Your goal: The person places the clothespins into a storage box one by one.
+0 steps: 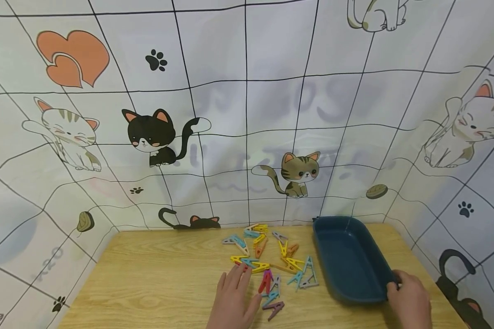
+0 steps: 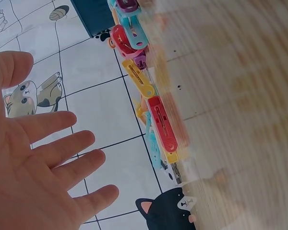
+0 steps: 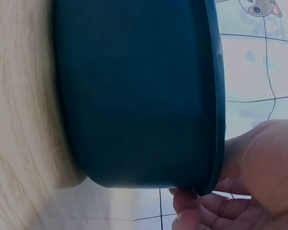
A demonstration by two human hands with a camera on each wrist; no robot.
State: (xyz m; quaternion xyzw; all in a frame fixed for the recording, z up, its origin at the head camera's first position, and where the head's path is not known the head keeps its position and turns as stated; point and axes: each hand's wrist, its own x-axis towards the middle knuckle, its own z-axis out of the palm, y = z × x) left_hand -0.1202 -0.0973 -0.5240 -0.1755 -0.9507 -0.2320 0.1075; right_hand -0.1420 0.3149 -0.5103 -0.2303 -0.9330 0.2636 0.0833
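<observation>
Small hinged clothespins (image 1: pixel 265 281) in yellow, light blue, red, orange and muted purple lie in a loose scatter on a pale wood-grain table (image 1: pixel 160 274), some overlapping. To their right, just beside the nearest light-blue ones, stands a deep, dark blue-green tub (image 1: pixel 351 265), oblong with rounded corners and a projecting rim. The right hand (image 1: pixel 411 297) pinches this rim at the near right corner, its fingers bent about the edge. The left hand (image 1: pixel 233 297) is spread wide and holds nothing; its fingers are extended at the near left side of the scatter, and the left wrist view shows a gap between fingertips and clothespins. Behind the table hangs a white sheet (image 1: pixel 222 114) printed with black grid lines, cartoon cats and paw marks.
</observation>
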